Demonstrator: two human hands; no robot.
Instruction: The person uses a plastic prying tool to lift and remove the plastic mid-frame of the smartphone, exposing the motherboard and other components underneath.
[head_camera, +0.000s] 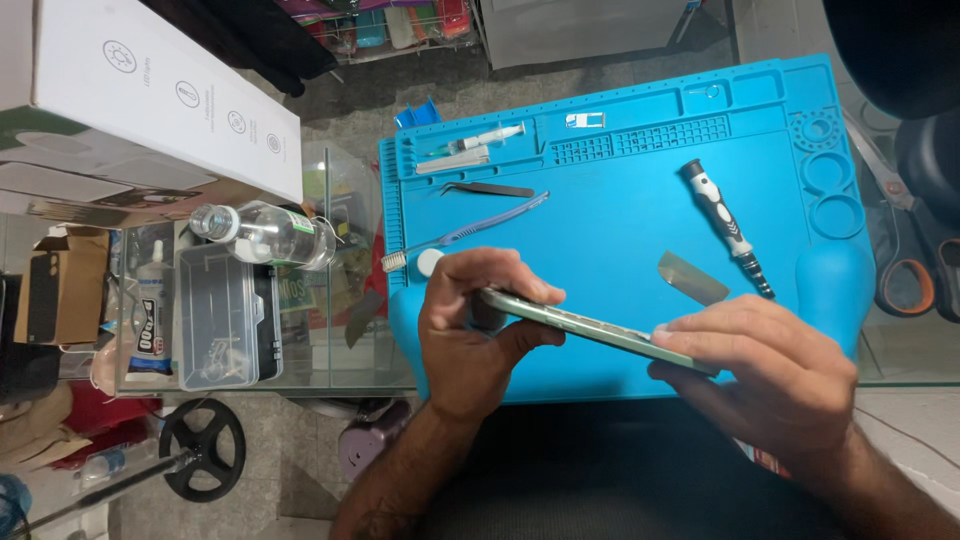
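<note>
Both hands hold one thin, flat phone, seen edge-on, pale green metal rim, tilted so its right end sits lower. Left hand closed on the left end, fingers curled over the top edge, thumb underneath. Right hand closed on the right end, fingers laid along the edge. The phone hangs just above the near edge of a blue rubbery mat with moulded trays, ridges and round cups along its far and right sides.

On the mat, apart from the hands: a screwdriver with a black-and-white ribbed grip and slim metal tip; a flat translucent grey pick just beside it; a purple toothbrush with white bristles; dark, thin, pointed tweezers; a small clear syringe in the far tray.

The mat lies on a glass worktop. Left of it: a clear plastic bottle on its side, a clear lidded box, a glue tube, a white cardboard box. Orange-handled scissors lie at the right.
</note>
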